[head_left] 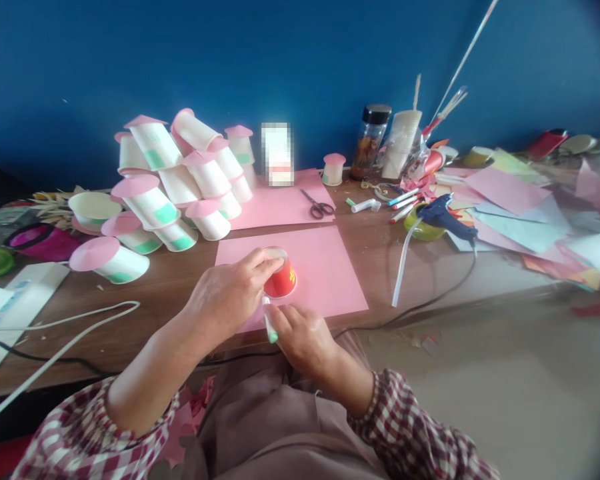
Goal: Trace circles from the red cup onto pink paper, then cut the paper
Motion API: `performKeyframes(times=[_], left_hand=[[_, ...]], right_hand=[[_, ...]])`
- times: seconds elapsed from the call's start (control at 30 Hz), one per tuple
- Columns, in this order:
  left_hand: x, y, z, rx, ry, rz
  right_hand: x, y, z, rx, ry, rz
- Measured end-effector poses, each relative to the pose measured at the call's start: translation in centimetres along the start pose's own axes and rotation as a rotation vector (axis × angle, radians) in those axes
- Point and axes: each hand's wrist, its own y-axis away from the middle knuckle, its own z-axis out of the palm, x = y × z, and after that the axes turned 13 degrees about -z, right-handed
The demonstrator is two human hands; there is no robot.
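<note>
My left hand [235, 287] is closed on a red paper cup [283, 280] with a yellow mark, standing bottom-up on a pink paper sheet [325, 267]. In my right hand [303, 330] is a white marker [269, 319] with a light green end. The marker's upper end is close to the cup's lower edge; whether it touches cup or paper I cannot tell. Behind the near sheet lies a second pink sheet [280, 207], with black-handled scissors [321, 209] on its right edge.
White paper cups with pink cone tops [200, 173] are piled at the left. A glass jar [371, 143], stacked cups [403, 143], markers [405, 203] and a blue glue gun [445, 217] stand or lie right. Coloured paper [520, 213] covers the far right. Cables [100, 327] cross the table's front.
</note>
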Motion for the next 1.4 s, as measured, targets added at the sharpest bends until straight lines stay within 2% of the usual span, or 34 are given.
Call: performKeyframes(times=[0.23, 0.37, 0.73, 0.97, 1.2, 1.4], left_hand=[[-0.1, 0.1, 0.1, 0.024, -0.008, 0.000], [-0.2, 0.2, 0.2, 0.028, -0.010, -0.003], [-0.1, 0.2, 0.3, 0.014, 0.002, -0.019], [0.1, 0.3, 0.3, 0.039, 0.044, -0.033], [0.7, 0.5, 0.8, 0.111, 0.020, -0.054], [0.6, 0.3, 1.4, 0.202, 0.042, -0.039]], right_hand=[[0.4, 1.1, -0.7, 0.007, -0.054, 0.013], [0.7, 1.6, -1.2, 0.078, -0.142, 0.063], [2.3, 2.9, -1.7, 0.335, -0.285, 0.377], [4.3, 3.1, -3.3, 0.597, -0.528, 0.715], [5.8, 2.1, -3.9, 0.510, -0.527, 0.680], [6.1, 0.9, -3.1, 0.460, -0.473, 0.656]])
